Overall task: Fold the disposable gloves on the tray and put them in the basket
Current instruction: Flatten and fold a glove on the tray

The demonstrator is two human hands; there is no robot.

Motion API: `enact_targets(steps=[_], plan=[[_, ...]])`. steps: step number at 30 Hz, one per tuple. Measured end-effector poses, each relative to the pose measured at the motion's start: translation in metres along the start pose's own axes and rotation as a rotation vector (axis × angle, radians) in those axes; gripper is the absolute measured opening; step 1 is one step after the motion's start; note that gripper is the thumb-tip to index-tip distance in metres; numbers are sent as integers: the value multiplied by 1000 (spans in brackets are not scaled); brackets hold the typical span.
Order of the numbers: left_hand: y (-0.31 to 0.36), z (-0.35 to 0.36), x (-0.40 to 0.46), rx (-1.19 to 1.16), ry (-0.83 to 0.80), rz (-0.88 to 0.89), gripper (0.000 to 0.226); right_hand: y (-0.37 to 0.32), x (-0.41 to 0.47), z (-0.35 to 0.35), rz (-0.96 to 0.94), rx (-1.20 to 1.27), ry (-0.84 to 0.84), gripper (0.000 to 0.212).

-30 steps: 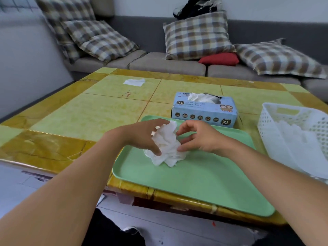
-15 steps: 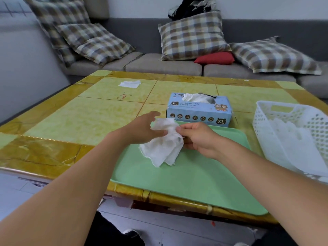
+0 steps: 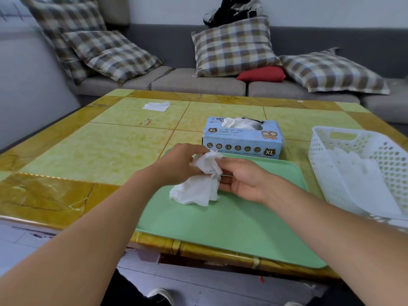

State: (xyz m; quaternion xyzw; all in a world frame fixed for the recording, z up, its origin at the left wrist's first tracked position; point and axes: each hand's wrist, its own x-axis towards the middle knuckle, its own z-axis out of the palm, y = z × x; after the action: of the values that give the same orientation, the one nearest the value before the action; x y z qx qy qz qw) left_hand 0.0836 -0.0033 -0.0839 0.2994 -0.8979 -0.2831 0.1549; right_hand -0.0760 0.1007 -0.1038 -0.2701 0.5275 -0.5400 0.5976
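Note:
A crumpled white disposable glove [image 3: 198, 184] hangs over the far left part of the green tray [image 3: 231, 228]. My left hand [image 3: 176, 166] pinches its upper end from the left. My right hand [image 3: 240, 177] holds the same upper end from the right, fingers curled against it. The glove's lower part droops toward the tray surface. The white perforated basket [image 3: 320, 155] stands at the right of the tray and holds several white gloves [image 3: 357, 180].
A blue glove box [image 3: 242, 140] marked XL sits just behind the tray, a white glove sticking out of its top. A white scrap [image 3: 156, 106] lies far left on the yellow-green table [image 3: 99, 151]. A grey sofa with checked cushions runs behind.
Both hands have lifted the glove off the tray and drawn it out, so it now hangs longer and less bunched. The hands stay close together at its top.

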Motion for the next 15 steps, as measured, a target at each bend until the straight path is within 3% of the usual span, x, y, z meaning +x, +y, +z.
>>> enact_targets(steps=[2,10,15], plan=[[-1,-3,3,-9,41,-12,18,0,2,-2,-8,-5,48,15],[-9,-13,3,-41,107,-69,24,-9,-1,-21,-7,8,76,18],[-24,-26,-2,221,206,-162,28,-23,-6,-38,-31,145,184,18]])
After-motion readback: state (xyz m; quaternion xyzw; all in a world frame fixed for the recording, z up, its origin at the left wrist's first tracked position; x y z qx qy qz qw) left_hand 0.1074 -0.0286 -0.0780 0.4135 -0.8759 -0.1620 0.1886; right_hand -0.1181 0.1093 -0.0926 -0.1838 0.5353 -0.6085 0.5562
